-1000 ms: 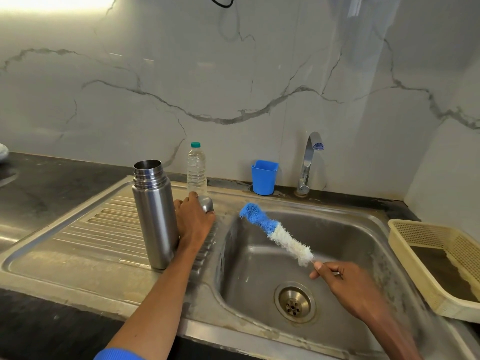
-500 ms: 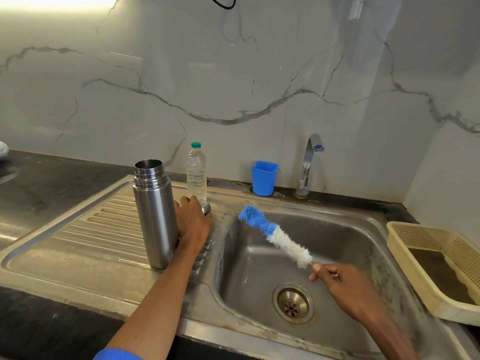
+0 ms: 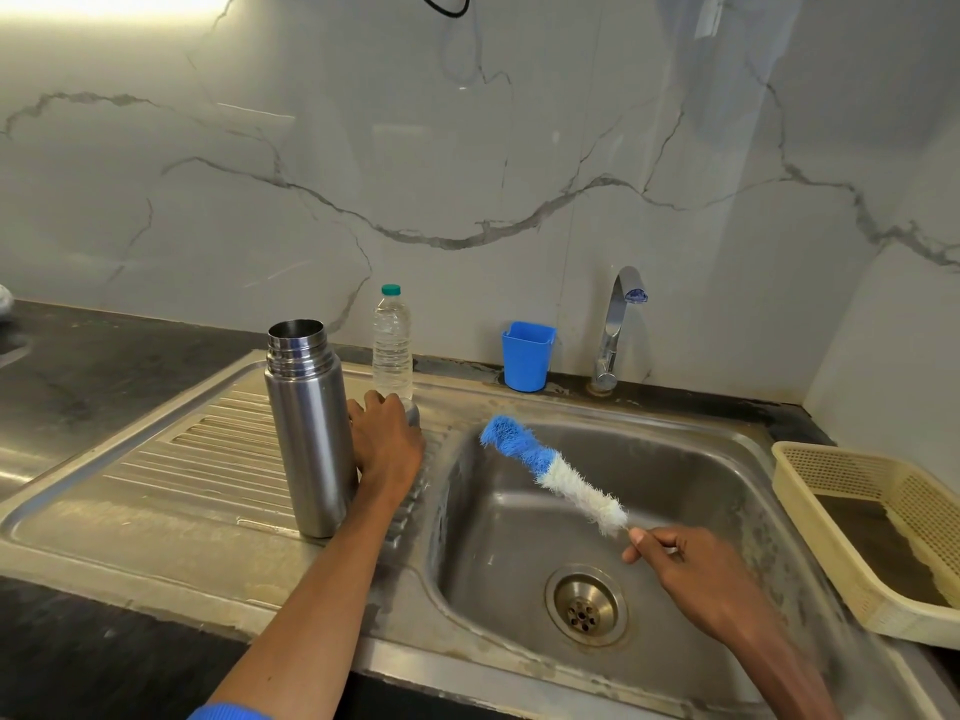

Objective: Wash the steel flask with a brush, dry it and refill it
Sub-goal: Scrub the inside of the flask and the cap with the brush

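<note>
Flask [image 3: 310, 433] upright near drainboard edge, left hand [image 3: 387, 443] cupping cap, right hand [image 3: 696, 574] pinching brush [image 3: 550, 472] above basin.

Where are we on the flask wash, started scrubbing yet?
Done: the flask stands uncapped on the drainboard. In hand: the left hand holds the steel cap beside it; the right hand holds the brush over the sink. Left: scrubbing, rinsing, drying, refilling; the tap is off.
</note>
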